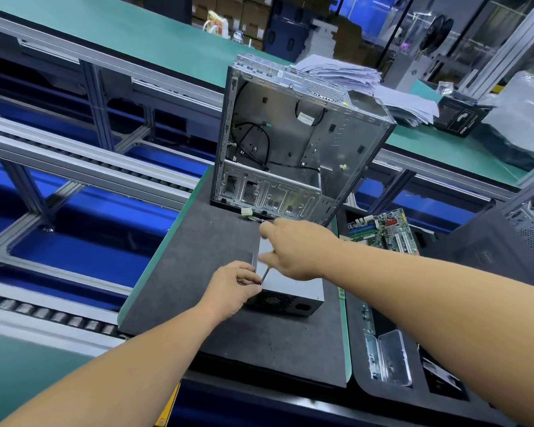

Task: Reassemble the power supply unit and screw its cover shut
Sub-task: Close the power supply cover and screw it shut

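Rollers of a conveyor line (84,167) run along the far left, and beside them lies the dark grey mat of the tabletop (198,241) on which everything for this job sits. Next comes the left hand (233,288), fingers curled in a pinch at the near-left top corner of the power supply unit (293,288), apparently steadying the tip of the screwdriver (264,275) or a screw there; the screw itself is too small to make out. The unit lies flat on the mat, its grey cover uppermost, its fan grille facing the person, and its long axis running away toward the open computer case (290,140) standing upright behind it. The right hand (293,249) is clenched around the screwdriver handle above the cover, with the shaft slanting down and to the left so the tip meets the left hand's fingers at that corner. The screw point therefore lies left and nearer of the right hand, directly under the left one, which is the closer of the two. Further right, a motherboard (386,232) rests in a dark tray, well apart from the unit
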